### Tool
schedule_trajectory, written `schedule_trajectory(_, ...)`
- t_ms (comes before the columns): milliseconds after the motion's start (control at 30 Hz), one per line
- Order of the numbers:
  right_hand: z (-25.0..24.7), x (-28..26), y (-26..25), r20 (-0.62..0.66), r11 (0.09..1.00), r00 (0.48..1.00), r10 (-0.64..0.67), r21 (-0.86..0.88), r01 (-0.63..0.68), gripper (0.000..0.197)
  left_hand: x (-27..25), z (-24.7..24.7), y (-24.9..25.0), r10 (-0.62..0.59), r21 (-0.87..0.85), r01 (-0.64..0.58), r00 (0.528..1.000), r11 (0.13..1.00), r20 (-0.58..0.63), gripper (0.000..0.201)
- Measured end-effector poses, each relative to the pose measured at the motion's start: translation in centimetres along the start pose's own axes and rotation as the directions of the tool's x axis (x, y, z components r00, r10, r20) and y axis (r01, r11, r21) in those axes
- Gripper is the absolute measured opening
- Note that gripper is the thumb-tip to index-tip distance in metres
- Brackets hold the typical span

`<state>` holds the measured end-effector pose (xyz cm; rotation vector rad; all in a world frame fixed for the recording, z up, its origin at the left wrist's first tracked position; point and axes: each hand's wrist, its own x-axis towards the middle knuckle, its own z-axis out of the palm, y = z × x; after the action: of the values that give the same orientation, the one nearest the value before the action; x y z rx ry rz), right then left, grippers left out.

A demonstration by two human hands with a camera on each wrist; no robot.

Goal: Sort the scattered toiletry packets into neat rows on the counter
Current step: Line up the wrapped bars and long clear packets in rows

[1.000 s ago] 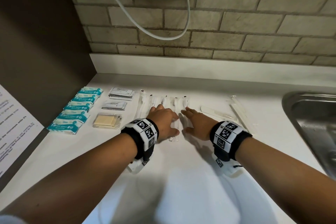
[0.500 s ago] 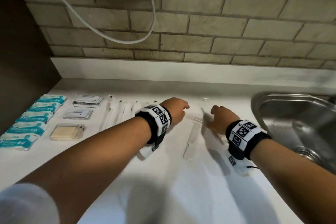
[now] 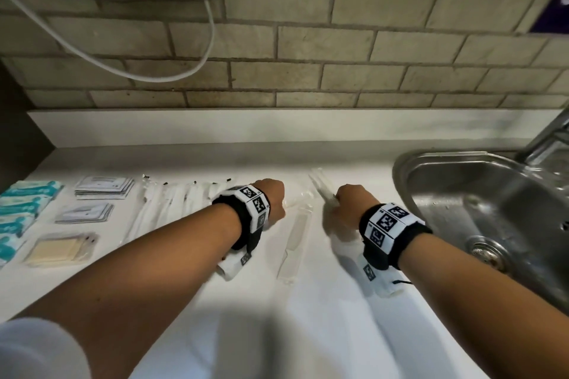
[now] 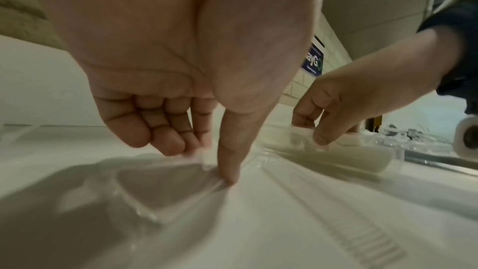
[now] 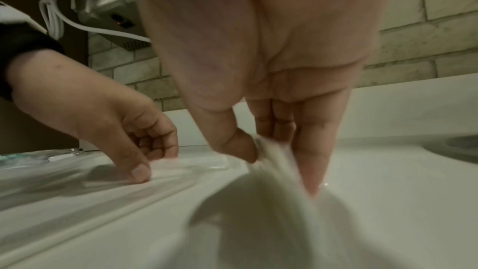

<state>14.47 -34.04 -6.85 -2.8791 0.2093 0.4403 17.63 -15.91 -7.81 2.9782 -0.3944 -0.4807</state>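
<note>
Both hands have shifted right from the aligned toothbrush row: left hand fingers pinch one clear comb packet and right hand fingers grip another (unsorted items, likely next row).

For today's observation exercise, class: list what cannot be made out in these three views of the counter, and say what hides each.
- Left hand fingertips: head view, hidden behind its own knuckles.
- Print on the white sachets: head view, too small to read.
- Teal packets: head view, row cut off by the left edge.
- Packet under the right hand: right wrist view, motion-blurred.
- Blue sign: left wrist view, partly hidden by the palm.
</note>
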Motion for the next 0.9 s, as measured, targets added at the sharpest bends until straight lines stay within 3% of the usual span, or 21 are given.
schedule_trajectory(200,-1.0,-1.8,0.1,-0.055,0.996,0.998,0.02,0.084,-0.015,0.019,-1.0,-0.7,-0.3,-0.033,-0.201,0.023,0.999,0.979,-0.044,0.029)
schedule_trajectory(433,-1.8,-5.0,-0.2,-0.168,0.979,0.985,0.034,0.203,0.001,0.025,-3.2,0.5,-0.7,-0.135,-0.377,0.113,0.99,0.919,-0.032,0.045)
schedule_trajectory(567,-1.0,-6.0,-0.5,-0.189,0.964,0.982,0.018,0.264,0.033,0.023,-4.3,1.6,-0.8,-0.148,-0.349,0.128,0.989,0.928,-0.029,0.049)
schedule_trajectory(700,-0.2,-5.8,-0.3,-0.188,0.94,0.982,-0.012,0.333,0.075,0.023,-5.1,1.6,-0.7,-0.148,-0.201,0.13,0.986,0.971,-0.081,0.062)
schedule_trajectory(800,-0.1,-5.1,0.3,-0.181,0.924,0.982,-0.052,0.364,0.116,0.026,-5.4,1.6,-0.3,-0.021,-0.208,-0.001,0.994,0.978,-0.106,0.058)
schedule_trajectory(900,-0.3,-4.4,1.2,-0.146,0.917,0.985,-0.091,0.373,0.14,0.034,-6.0,2.7,0.8,0.117,-0.035,-0.117,0.993,0.993,-0.003,0.058)
